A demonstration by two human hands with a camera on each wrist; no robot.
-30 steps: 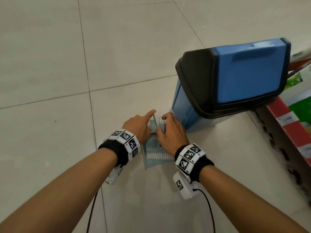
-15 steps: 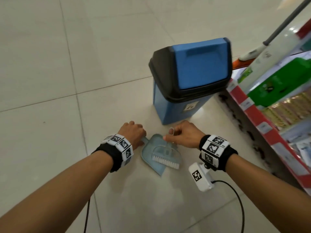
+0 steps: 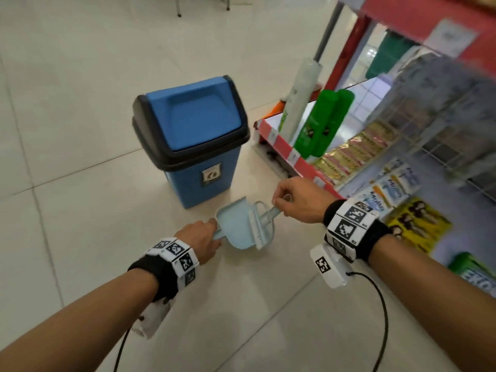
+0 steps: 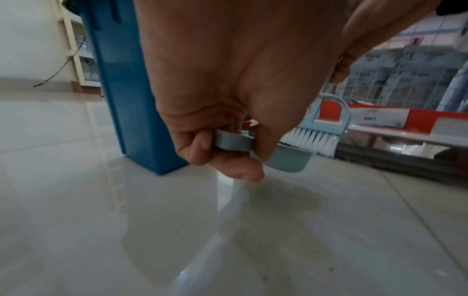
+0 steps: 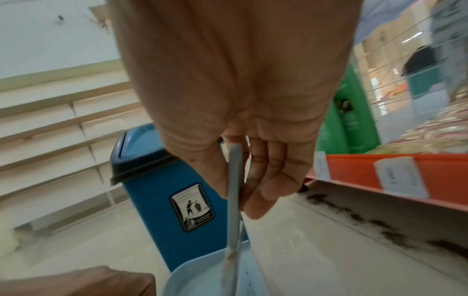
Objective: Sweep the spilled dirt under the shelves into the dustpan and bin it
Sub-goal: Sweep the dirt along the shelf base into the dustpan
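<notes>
My left hand [image 3: 204,238] grips the short handle [image 4: 233,142] of a pale blue dustpan [image 3: 236,228], held just above the floor in front of the blue bin [image 3: 193,135]. My right hand [image 3: 294,201] grips the handle of the matching brush [image 3: 259,229]. Its white bristles [image 4: 310,141] stand against the pan's right side. In the right wrist view the brush handle [image 5: 234,192] runs down from my fingers into the dustpan [image 5: 202,277]. Dark dirt [image 5: 367,223] lies in a line on the floor under the red-edged bottom shelf [image 5: 380,170].
The swing-lid bin [image 5: 164,190] stands left of the shelf end. The shelves [image 3: 349,162] on the right hold green bottles [image 3: 322,122] and packets. A mop pole [image 3: 326,33] leans by the shelf. Bare tiled floor [image 3: 80,130] spreads to the left.
Both hands have closed on the two handles and raised the dustpan and brush off the floor. The brush has tipped up to the pan's right side. The view has swung towards the shelves.
</notes>
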